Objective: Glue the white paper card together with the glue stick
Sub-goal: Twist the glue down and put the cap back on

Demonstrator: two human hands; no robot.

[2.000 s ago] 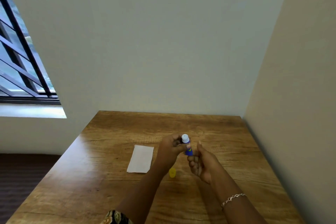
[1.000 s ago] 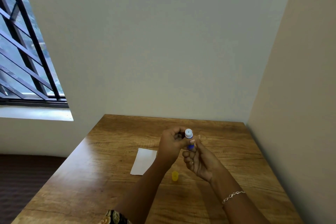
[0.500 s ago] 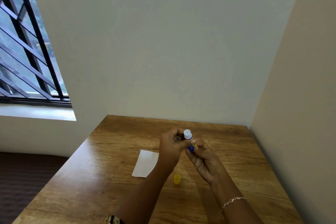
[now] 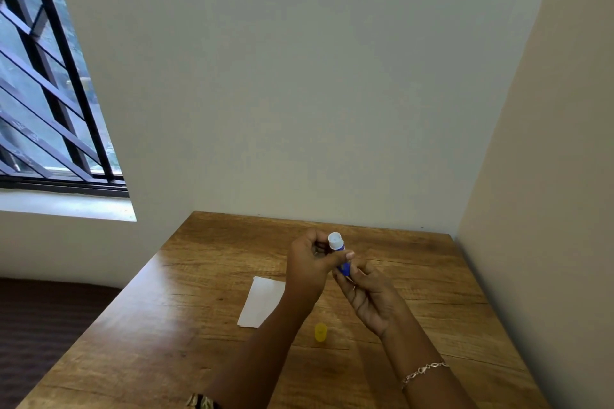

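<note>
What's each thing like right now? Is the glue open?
glue stick: cap off, held above the table, white tip up.
yellow cap: off, lying on the table.
white paper card: flat on the table.
left hand: grips the glue stick.
right hand: pinches its blue bottom end.

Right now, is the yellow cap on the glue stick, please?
No, the yellow cap lies on the table, apart from the glue stick.
</note>
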